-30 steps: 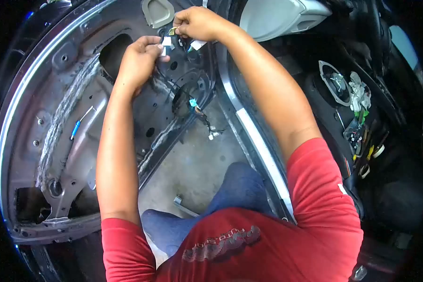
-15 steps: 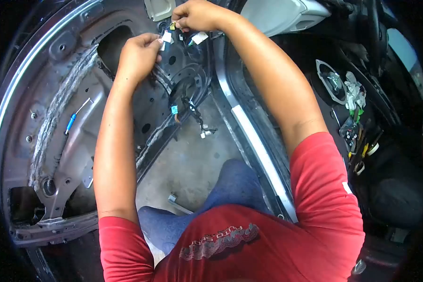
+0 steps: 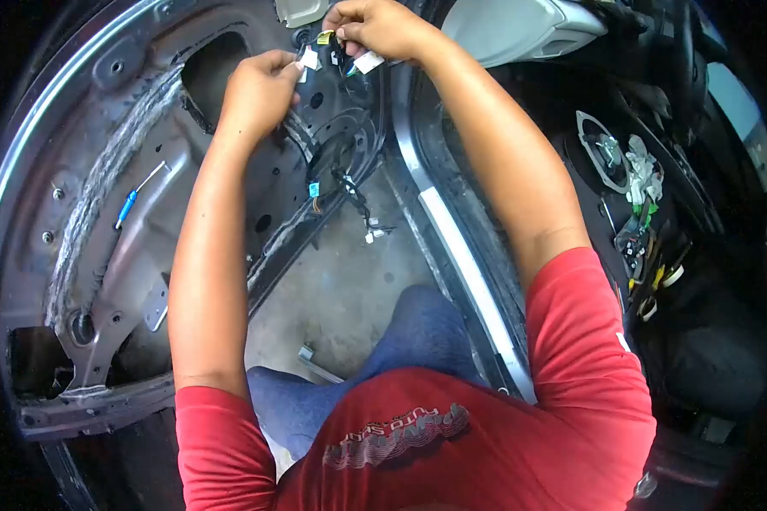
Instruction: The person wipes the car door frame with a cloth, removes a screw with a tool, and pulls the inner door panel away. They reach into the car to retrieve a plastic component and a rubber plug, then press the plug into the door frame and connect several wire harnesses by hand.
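Near the front corner of the bare car door, my left hand (image 3: pixel 262 92) pinches a wiring harness by a white piece (image 3: pixel 309 58) between thumb and fingertips. Just to its right, my right hand (image 3: pixel 378 30) has closed fingertips on the same bundle, beside a yellow piece (image 3: pixel 325 38). A white tag (image 3: pixel 368 62) hangs below the right fingers, with thin coloured wires next to it. The bundle is partly hidden behind my fingers. Behind both hands lies the dark metal door shell (image 3: pixel 204 192).
A blue-handled screwdriver (image 3: pixel 128 207) rests on the door. From the door's edge hang a light-blue connector (image 3: pixel 314 189) and a dark cable with white plugs (image 3: pixel 369 234). The silver sill (image 3: pixel 469 268) runs alongside me. Inside the car are a speaker (image 3: pixel 605 152) and tools (image 3: pixel 659 275).
The whole view has shifted slightly. My right fingertips have slid a little to the right of the yellow piece, and both hands keep their hold on the harness.
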`<state>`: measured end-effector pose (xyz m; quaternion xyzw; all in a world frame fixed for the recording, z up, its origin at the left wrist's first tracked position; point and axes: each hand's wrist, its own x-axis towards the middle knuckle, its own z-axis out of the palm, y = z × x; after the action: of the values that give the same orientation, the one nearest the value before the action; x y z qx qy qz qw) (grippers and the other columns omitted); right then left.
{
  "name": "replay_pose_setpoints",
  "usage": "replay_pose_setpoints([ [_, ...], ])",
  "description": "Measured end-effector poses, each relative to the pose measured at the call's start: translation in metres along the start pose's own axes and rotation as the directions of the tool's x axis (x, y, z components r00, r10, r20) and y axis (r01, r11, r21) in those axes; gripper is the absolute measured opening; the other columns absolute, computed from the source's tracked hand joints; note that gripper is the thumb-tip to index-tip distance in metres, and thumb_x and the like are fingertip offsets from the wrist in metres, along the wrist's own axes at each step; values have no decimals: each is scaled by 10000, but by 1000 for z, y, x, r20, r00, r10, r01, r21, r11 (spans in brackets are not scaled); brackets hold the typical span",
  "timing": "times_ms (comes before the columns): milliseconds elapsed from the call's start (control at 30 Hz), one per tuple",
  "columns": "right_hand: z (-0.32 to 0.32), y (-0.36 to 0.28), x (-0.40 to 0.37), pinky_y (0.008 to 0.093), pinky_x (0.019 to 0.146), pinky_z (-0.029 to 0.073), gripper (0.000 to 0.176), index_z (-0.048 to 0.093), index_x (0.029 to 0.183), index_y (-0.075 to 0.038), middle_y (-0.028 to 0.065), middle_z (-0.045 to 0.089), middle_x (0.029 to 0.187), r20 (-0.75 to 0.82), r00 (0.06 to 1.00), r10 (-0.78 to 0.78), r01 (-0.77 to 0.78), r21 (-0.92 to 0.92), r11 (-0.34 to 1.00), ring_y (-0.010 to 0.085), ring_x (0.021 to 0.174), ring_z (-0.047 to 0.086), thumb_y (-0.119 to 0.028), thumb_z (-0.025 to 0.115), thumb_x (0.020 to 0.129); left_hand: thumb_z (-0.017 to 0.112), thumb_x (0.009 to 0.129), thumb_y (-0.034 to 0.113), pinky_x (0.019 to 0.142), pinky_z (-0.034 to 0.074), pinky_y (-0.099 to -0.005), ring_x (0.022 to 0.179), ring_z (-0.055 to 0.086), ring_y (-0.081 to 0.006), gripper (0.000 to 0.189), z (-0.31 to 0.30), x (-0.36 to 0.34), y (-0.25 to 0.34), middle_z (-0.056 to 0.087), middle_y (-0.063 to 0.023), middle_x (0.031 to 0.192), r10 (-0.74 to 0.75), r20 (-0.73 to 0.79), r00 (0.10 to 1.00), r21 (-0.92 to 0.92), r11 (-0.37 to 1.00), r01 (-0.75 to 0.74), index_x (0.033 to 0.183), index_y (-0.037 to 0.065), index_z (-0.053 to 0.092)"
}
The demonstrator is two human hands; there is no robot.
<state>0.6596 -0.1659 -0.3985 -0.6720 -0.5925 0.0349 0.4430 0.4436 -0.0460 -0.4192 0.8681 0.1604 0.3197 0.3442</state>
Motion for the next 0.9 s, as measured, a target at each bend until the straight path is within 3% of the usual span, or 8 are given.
replay_pose_setpoints([
  [67, 0, -3, 0, 361, 818, 605, 222, 784, 1193, -92, 64, 803, 967, 34, 999, 0, 0, 19, 1000, 164, 874, 763, -141, 716, 987, 695, 1043, 195, 686, 504, -271, 697, 628, -82, 272, 1, 1, -1, 735, -15, 841, 0, -3, 1000, 4, 1000, 0, 1189, -19, 779],
  [133, 2, -10, -3, 395, 872, 602, 272, 792, 1194, -107, 85, 814, 989, -26, 979, -201, 177, -371, 912, 234, 939, 776, -185, 779, 934, 697, 1042, 198, 686, 504, -273, 701, 625, -82, 276, 1, 1, -2, 735, -15, 840, 11, 0, 1000, 10, 1000, -11, 1192, -19, 778],
  [233, 0, -18, -4, 412, 906, 596, 306, 806, 1172, -112, 104, 819, 1014, -64, 986, -157, 118, -403, 908, 283, 985, 776, -215, 826, 885, 707, 1014, 226, 690, 564, -323, 679, 715, -137, 313, 1, 6, -6, 804, -94, 894, 30, 2, 1000, 46, 998, -30, 1212, -5, 780],
  [300, -4, -10, 3, 409, 891, 599, 252, 823, 1117, -118, 104, 824, 1025, -66, 985, -161, 126, -369, 921, 263, 969, 779, -201, 831, 879, 709, 1014, 228, 690, 564, -323, 681, 717, -137, 312, 1, 8, -8, 804, -93, 890, 34, 1, 999, 51, 998, -34, 1211, -3, 781],
  [367, -4, -10, 5, 301, 721, 547, 117, 733, 1072, 14, 53, 752, 920, 37, 985, -168, 162, 124, 979, 131, 801, 674, -37, 763, 971, 710, 1013, 230, 690, 564, -323, 683, 718, -138, 311, 2, 7, -8, 803, -92, 886, 37, -2, 999, 56, 998, -37, 1210, -1, 783],
  [500, -9, -24, -5, 326, 726, 581, 91, 783, 947, -10, 69, 791, 843, -5, 1000, 15, -15, 9, 1000, 141, 772, 711, -39, 841, 883, 712, 1010, 229, 686, 563, -325, 684, 716, -135, 304, 2, 7, -9, 801, -91, 874, 32, -4, 999, 45, 998, -32, 1202, 5, 786],
  [833, 0, -22, -6, 375, 702, 578, 116, 769, 871, -7, 118, 784, 806, -116, 988, -103, 91, -106, 990, 183, 737, 731, -86, 854, 877, 707, 1010, 239, 686, 561, -328, 689, 715, -136, 309, 5, 8, -12, 791, -88, 843, 44, -18, 999, 55, 998, -43, 1187, -1, 787],
  [900, 3, -11, 3, 407, 881, 601, 224, 827, 1102, -134, 99, 826, 1034, -74, 996, 56, -69, -182, 981, 250, 956, 781, -183, 828, 884, 708, 1009, 239, 688, 562, -328, 691, 717, -138, 308, 3, 7, -8, 791, -88, 841, 44, -7, 999, 61, 997, -44, 1185, 0, 788],
])
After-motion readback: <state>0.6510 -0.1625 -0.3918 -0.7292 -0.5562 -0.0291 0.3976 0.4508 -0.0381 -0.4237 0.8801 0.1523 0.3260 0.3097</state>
